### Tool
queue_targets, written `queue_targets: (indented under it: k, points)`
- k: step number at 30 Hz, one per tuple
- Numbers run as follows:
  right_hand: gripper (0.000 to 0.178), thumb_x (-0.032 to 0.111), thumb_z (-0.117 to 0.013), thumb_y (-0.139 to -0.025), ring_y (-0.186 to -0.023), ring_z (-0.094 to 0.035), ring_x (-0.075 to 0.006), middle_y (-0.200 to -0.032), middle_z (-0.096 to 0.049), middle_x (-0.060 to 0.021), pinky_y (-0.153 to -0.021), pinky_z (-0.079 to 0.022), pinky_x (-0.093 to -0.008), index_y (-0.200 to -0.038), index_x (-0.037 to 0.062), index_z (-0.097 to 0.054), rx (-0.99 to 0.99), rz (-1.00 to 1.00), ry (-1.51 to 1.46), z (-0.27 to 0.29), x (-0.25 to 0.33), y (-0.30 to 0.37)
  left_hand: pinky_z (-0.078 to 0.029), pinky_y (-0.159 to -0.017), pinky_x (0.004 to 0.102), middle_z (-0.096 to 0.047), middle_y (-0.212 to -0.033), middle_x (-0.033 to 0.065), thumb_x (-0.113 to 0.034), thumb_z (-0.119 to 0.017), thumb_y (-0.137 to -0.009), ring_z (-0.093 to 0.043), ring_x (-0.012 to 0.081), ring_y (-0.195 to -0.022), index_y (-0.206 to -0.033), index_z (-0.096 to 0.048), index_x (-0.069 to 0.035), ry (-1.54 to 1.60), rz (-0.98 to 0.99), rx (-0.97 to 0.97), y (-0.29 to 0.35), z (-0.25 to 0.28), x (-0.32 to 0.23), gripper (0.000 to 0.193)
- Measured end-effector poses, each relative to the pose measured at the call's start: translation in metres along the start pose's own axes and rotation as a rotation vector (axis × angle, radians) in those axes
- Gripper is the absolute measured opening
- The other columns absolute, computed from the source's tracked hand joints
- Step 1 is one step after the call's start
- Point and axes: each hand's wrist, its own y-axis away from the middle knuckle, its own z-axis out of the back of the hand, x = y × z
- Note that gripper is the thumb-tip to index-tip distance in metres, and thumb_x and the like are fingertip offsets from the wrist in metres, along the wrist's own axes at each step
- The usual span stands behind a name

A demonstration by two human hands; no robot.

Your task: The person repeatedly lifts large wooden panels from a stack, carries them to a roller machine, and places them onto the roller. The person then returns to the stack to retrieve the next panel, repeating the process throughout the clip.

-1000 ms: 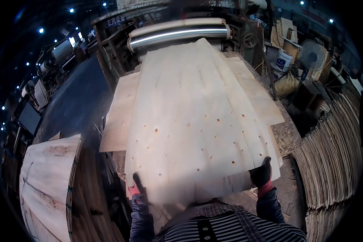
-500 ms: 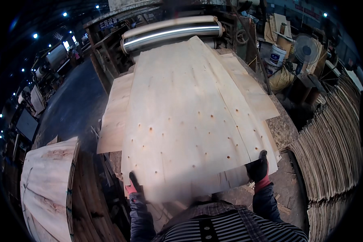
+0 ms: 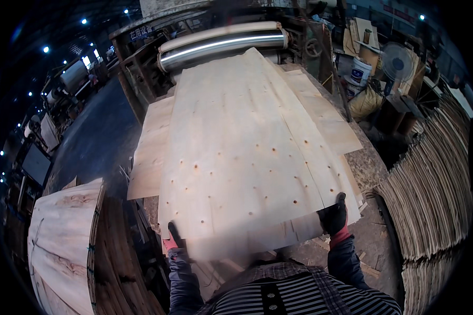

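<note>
A large pale wood veneer sheet (image 3: 236, 147) with small brown knots spans from in front of me toward a roller machine. My left hand (image 3: 172, 239), in a black and red glove, grips its near left corner, thumb on top. At the near right corner my right hand (image 3: 335, 218), gloved alike, is closed on the sheet with its thumb over the edge. The fingers of both hands are partly hidden beneath the sheet. Under it, other veneer sheets (image 3: 150, 152) stick out at the left and right.
A shiny metal roller (image 3: 223, 47) lies across the machine at the far end. At right stands a tall stack of veneer (image 3: 431, 184); behind it are a white bucket (image 3: 361, 71) and a round fan (image 3: 397, 62). Another veneer stack (image 3: 63, 247) sits at the lower left.
The near right part of the veneer sheet and my right hand have shifted very slightly left and up. Both hands keep their grip.
</note>
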Motion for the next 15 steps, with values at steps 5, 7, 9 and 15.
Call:
queue_targets:
  k: [5, 7, 9, 15]
  points:
    - [0.047, 0.043, -0.043, -0.084, -0.102, -0.05, -0.0243, -0.112, -0.051, -0.0074, -0.085, -0.042, -0.0383, -0.116, 0.0085, -0.042, 0.104, -0.068, 0.026, 0.007, 0.003, -0.001, -0.047, -0.069, 0.0313, -0.057, -0.1, 0.0133, -0.039, -0.055, -0.078, -0.057, 0.0218, -0.085, -0.111, -0.05, 0.001, -0.034, -0.014, 0.0, 0.001, 0.001, -0.001, 0.052]
    - [0.046, 0.043, -0.043, -0.084, -0.101, -0.051, -0.0237, -0.11, -0.052, -0.0069, -0.085, -0.043, -0.0377, -0.115, 0.009, -0.044, 0.125, -0.167, -0.175, 0.011, 0.004, -0.001, -0.047, -0.069, 0.0311, -0.057, -0.1, 0.0133, -0.039, -0.055, -0.079, -0.057, 0.0216, -0.085, -0.111, -0.05, 0.001, -0.046, -0.016, -0.005, 0.001, 0.001, -0.001, 0.052]
    - [0.045, 0.043, -0.043, -0.084, -0.1, -0.052, -0.023, -0.108, -0.054, -0.0064, -0.084, -0.044, -0.037, -0.113, 0.0096, -0.045, 0.165, -0.219, -0.295, 0.012, 0.006, -0.001, -0.047, -0.069, 0.0308, -0.057, -0.1, 0.0132, -0.038, -0.055, -0.079, -0.057, 0.0214, -0.085, -0.111, -0.049, 0.001, -0.054, -0.015, -0.009, 0.0, 0.002, 0.0, 0.051]
    - [0.048, 0.048, -0.04, -0.083, -0.081, -0.053, -0.0206, -0.09, -0.056, -0.0062, -0.071, -0.045, -0.0333, -0.107, 0.0071, -0.047, -0.006, -0.186, -0.171, -0.005, 0.011, 0.005, -0.047, -0.068, 0.0301, -0.058, -0.1, 0.013, -0.036, -0.055, -0.08, -0.057, 0.0207, -0.085, -0.112, -0.049, 0.001, -0.088, -0.02, -0.013, -0.001, 0.001, -0.001, 0.05]
